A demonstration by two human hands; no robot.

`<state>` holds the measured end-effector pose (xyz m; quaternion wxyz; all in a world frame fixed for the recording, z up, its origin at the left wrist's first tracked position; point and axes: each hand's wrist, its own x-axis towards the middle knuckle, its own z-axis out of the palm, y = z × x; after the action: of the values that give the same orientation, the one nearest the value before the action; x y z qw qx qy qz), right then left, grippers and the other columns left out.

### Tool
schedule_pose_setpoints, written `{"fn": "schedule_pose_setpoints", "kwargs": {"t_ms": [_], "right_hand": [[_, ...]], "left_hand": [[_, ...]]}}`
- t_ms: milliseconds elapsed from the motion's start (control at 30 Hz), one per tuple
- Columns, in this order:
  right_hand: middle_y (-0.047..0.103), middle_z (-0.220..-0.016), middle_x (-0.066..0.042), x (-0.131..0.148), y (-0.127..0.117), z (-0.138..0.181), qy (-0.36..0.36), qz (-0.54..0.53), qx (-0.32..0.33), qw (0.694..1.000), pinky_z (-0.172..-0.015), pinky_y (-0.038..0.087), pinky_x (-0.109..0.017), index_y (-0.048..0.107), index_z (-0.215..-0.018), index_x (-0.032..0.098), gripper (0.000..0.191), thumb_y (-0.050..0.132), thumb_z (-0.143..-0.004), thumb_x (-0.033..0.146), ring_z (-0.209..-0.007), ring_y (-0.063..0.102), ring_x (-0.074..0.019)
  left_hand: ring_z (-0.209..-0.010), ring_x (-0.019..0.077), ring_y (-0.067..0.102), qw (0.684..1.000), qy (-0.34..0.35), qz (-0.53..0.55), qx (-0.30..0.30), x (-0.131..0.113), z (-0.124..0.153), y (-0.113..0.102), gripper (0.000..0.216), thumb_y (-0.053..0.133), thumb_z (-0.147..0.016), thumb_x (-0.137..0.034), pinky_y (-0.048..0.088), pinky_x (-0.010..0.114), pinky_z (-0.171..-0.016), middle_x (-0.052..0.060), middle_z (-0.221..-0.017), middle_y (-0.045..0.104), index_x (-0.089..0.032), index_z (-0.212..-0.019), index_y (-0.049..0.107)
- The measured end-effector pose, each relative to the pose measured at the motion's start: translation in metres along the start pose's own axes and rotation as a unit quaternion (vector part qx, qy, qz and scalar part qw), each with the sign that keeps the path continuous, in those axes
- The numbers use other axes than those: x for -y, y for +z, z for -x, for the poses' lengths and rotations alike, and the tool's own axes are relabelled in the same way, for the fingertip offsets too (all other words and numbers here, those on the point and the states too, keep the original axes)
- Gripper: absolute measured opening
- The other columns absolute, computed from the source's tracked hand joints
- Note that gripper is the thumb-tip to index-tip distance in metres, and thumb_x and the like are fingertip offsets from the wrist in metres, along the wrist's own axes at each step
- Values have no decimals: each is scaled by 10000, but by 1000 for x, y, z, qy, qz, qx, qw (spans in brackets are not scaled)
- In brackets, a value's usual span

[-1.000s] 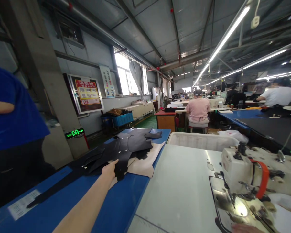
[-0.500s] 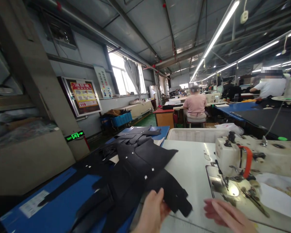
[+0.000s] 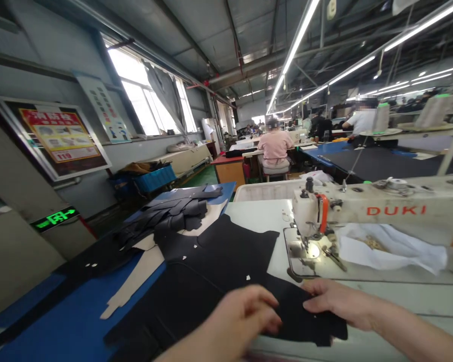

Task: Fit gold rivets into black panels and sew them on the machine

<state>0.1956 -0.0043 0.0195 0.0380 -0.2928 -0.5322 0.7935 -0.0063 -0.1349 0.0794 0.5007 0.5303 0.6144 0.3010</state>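
A large black fabric piece (image 3: 226, 261) with small white marks lies partly on the pale machine table and partly on the blue surface to its left. My right hand (image 3: 334, 300) pinches its right-hand end between thumb and fingers, just in front of the sewing machine (image 3: 309, 216). Over the middle of the same piece is my left hand (image 3: 245, 314), its fingers loosely bent and apart, with nothing visible between them. Whether it touches the cloth I cannot tell. Beyond, a heap of black cut pieces (image 3: 173, 211) and some beige pieces (image 3: 141, 281) lie on the blue surface.
White paper holding small brass-coloured bits (image 3: 385, 246) lies under the machine arm. A white plastic bin (image 3: 264, 191) stands behind the table. Thread cones (image 3: 381, 118) stand at the right. A person in pink (image 3: 275, 146) sits further ahead, another in white (image 3: 362, 120) to the right.
The black fabric piece has been drawn to the right and spread flatter. My right hand has taken hold of its end; my left hand has loosened its grip. The view has turned right.
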Motion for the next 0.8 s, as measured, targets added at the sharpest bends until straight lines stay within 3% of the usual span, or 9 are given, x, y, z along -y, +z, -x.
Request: {"fn": "schedule_pose_setpoints", "kwargs": {"t_ms": [67, 133, 233, 333, 400, 500, 567, 667, 800], "right_hand": [[630, -574, -11, 6, -10, 3, 27, 27, 29, 999, -385, 413, -149, 652, -722, 132, 201, 671, -558, 246, -406, 537, -81], [619, -537, 7, 13, -20, 6, 53, 51, 49, 996, -383, 421, -150, 657, -727, 141, 183, 644, -559, 212, -381, 525, -77], [609, -523, 20, 21, -33, 14, 94, 91, 32, 991, -395, 437, -161, 659, -746, 149, 168, 596, -590, 152, -394, 543, -91], [603, -530, 14, 22, -44, 27, 105, 203, -45, 973, -415, 444, -185, 647, -752, 149, 133, 541, -679, 114, -425, 570, -117], [636, -603, -13, 21, -49, 37, 69, 346, -150, 923, -457, 462, -218, 646, -789, 154, 108, 543, -758, 140, -493, 612, -150], [692, -805, -80, 19, -48, 45, -17, 591, -300, 749, -614, 501, -302, 655, -886, 167, 105, 582, -828, 214, -722, 672, -239], [692, -870, -114, 15, -44, 47, -40, 671, -330, 663, -700, 496, -355, 646, -937, 161, 125, 567, -856, 214, -821, 664, -278], [668, -939, -132, -1, -37, 50, -52, 705, -333, 624, -760, 482, -404, 627, -995, 162, 154, 564, -863, 213, -871, 639, -290], [620, -1089, -111, -30, -43, 66, -163, 725, -342, 575, -890, 443, -437, 637, -987, 189, 162, 608, -836, 242, -1025, 561, -284]], "left_hand": [[-1090, 203, 578, 957, 75, -237, -152, -3, -14, -35, 331, 455, -878, -382, 399, 362, -997, 60, -1149, 653, -205, -1124, 590], [-1256, 223, 446, 877, 117, -413, -216, 10, -35, -65, 424, 425, -885, -366, 298, 407, -1089, 82, -1347, 519, -197, -1263, 515], [-1353, 244, 309, 821, 103, -537, -162, 45, -60, -80, 519, 389, -903, -442, 274, 446, -1096, 76, -1462, 371, -228, -1376, 396], [-1375, 250, 258, 811, 60, -569, -122, 71, -65, -60, 543, 304, -923, -487, 276, 474, -1084, 69, -1490, 303, -245, -1409, 332], [-1381, 259, 240, 804, 30, -575, -152, 77, -61, -39, 573, 283, -922, -501, 269, 488, -1082, 83, -1497, 275, -220, -1421, 305], [-1376, 279, 251, 788, -7, -581, -204, 70, -56, -13, 592, 278, -917, -507, 274, 503, -1069, 110, -1485, 299, -182, -1408, 340], [-1370, 279, 267, 781, -10, -586, -216, 63, -55, -2, 581, 274, -917, -495, 274, 508, -1065, 114, -1474, 322, -176, -1393, 372], [-1369, 276, 271, 775, 8, -597, -206, 62, -49, 8, 557, 286, -909, -467, 265, 512, -1066, 98, -1471, 332, -188, -1378, 400], [-1373, 310, 246, 763, 37, -616, -191, 85, -41, 18, 498, 306, -876, -395, 230, 568, -1054, 48, -1474, 337, -256, -1315, 495]]}}
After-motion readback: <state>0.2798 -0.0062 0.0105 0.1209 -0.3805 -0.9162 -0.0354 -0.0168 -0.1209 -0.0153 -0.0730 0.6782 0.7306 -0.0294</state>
